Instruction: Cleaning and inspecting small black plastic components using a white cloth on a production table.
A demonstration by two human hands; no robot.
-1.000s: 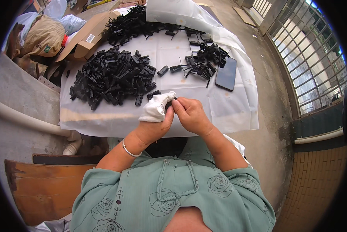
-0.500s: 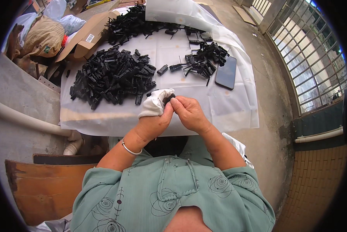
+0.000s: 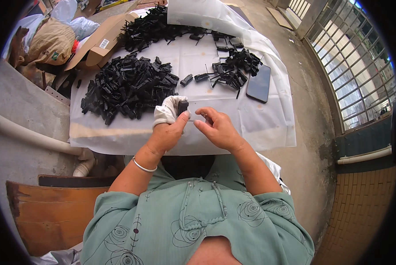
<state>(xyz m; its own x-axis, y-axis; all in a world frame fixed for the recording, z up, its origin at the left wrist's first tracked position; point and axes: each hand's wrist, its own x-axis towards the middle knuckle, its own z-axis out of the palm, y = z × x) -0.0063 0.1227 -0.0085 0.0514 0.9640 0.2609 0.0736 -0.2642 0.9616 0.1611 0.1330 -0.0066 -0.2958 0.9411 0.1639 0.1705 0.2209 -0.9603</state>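
My left hand (image 3: 168, 128) wears a white cloth glove over its fingers, with the thumb bare. It grips a small black plastic part (image 3: 183, 106) upright between thumb and gloved fingers. Just to the right is my bare right hand (image 3: 220, 130), its fingers curled and its thumb stretched toward the part. A thin pale rod (image 3: 190, 120) runs from the right fingertips toward the left thumb; its ends are too small to make out. Beyond my left hand lies a large heap of black plastic parts (image 3: 129, 86).
White sheeting (image 3: 246, 132) covers the table. Right of centre are black parts with thin stems (image 3: 231, 73) beside a dark phone (image 3: 258, 84). Another black heap (image 3: 145, 28) lies at the back, near an open cardboard box (image 3: 98, 51). Barred railings (image 3: 352, 66) stand on the right.
My hands, together before, have drawn apart. The left has moved slightly left and turned the black part upright; the right fingers have come off the part.
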